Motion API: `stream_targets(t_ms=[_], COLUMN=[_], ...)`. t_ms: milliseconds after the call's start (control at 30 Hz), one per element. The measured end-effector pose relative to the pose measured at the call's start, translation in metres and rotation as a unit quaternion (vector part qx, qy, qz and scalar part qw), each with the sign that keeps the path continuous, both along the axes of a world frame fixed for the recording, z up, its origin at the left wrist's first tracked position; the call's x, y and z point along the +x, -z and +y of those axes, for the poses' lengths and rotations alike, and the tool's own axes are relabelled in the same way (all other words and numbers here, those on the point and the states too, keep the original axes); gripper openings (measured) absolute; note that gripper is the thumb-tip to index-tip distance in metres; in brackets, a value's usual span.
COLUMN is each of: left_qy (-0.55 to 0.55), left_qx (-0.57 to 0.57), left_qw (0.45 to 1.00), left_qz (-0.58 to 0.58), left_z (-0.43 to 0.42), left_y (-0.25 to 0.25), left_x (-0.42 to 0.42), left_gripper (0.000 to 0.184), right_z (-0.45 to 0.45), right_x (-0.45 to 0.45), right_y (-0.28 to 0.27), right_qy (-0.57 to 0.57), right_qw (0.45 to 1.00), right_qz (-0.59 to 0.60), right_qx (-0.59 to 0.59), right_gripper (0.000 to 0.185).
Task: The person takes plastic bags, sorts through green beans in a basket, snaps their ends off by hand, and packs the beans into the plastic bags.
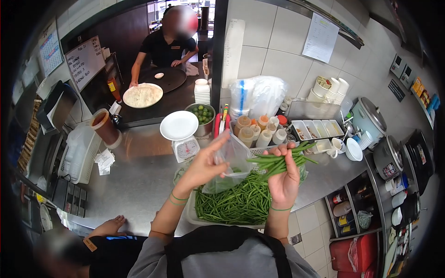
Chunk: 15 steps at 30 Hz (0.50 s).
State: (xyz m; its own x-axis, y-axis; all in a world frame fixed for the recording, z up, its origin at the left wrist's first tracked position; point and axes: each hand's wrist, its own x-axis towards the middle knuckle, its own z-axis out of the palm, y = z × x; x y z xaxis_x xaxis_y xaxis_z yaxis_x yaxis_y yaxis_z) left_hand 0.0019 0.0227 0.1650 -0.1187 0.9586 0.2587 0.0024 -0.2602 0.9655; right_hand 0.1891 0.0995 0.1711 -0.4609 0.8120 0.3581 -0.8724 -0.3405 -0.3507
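My left hand (204, 162) grips a clear plastic bag (235, 150), thumb and fingers at its upper left side. A little green shows low in the bag. In my right hand (284, 185) is a bunch of green beans (278, 163), lying crosswise between thumb and fingers, just right of the bag. Below both hands a white tray (191, 217) holds a large heap of loose green beans (232, 201). Behind the bag stand a scale (186, 149) with a white plate (179, 125) on top and a metal pot of small green fruits (202, 112).
Squeeze bottles (247, 135) crowd a basket behind my right hand, beside a rack of condiment trays (317, 128). Across the pass, a person (168, 48) touches a plate of rice (143, 96). Another person's hand (111, 226) rests on the steel counter (134, 185) at left.
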Motion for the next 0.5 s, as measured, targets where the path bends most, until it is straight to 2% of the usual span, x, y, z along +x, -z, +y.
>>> stream_targets(t_ms=[100,200,267,367,467,500], left_qy=[0.061,0.071,0.055,0.044,0.043,0.047], left_qx=[-0.026,-0.039,-0.066,-0.073,-0.08,-0.087], left_qw=[0.998,0.997,0.996,0.996,0.996,0.995], left_qz=[0.011,0.004,0.015,-0.031,-0.026,-0.001], left_z=[0.008,0.011,0.015,0.018,0.019,0.018], left_y=[0.02,0.029,0.04,0.039,0.045,0.044], left_x=[0.011,0.011,-0.003,-0.014,-0.022,-0.023], left_gripper=[0.073,0.072,0.071,0.072,0.068,0.067], right_z=[-0.009,-0.006,0.0,0.011,0.02,0.026], right_x=[-0.02,-0.041,-0.044,-0.042,-0.036,-0.034], right_y=[-0.006,0.02,0.041,0.06,0.063,0.064], right_qy=[0.142,0.19,0.189,0.168,0.145,0.163], right_qw=[0.977,0.93,0.908,0.868,0.841,0.807], right_qz=[-0.101,-0.223,-0.293,-0.385,-0.422,-0.447], right_qx=[0.125,0.223,0.233,0.264,0.305,0.35], right_gripper=[0.012,0.015,0.014,0.01,0.013,0.016])
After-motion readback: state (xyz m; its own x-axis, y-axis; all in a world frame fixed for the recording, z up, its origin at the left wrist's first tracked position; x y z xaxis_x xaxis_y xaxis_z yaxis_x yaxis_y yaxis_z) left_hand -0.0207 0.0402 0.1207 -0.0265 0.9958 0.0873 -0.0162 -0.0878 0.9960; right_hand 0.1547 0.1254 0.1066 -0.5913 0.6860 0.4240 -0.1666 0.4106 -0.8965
